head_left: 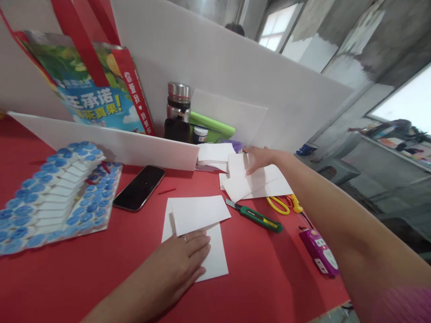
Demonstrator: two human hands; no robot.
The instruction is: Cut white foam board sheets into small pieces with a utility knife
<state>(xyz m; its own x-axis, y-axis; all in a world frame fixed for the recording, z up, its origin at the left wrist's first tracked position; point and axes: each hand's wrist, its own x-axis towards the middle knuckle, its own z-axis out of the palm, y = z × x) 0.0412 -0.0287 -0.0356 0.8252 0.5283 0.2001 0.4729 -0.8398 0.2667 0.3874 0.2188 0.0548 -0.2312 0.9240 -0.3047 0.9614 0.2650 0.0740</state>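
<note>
Left hand [186,258] flat on white sheets [212,253] — ungripped, right hand [257,159] touching papers [238,177] (grip unclear).

Table [134,278]: red, smooth, low sheen | sheets [215,251]: white, paper-like — matt | phone [139,187]: glossy black face | flask [179,91]: shiny metal lid | cutter [257,218]: green plastic-looking body — metallic blade | power strip [318,251]: glossy magenta, plastic-looking
</note>
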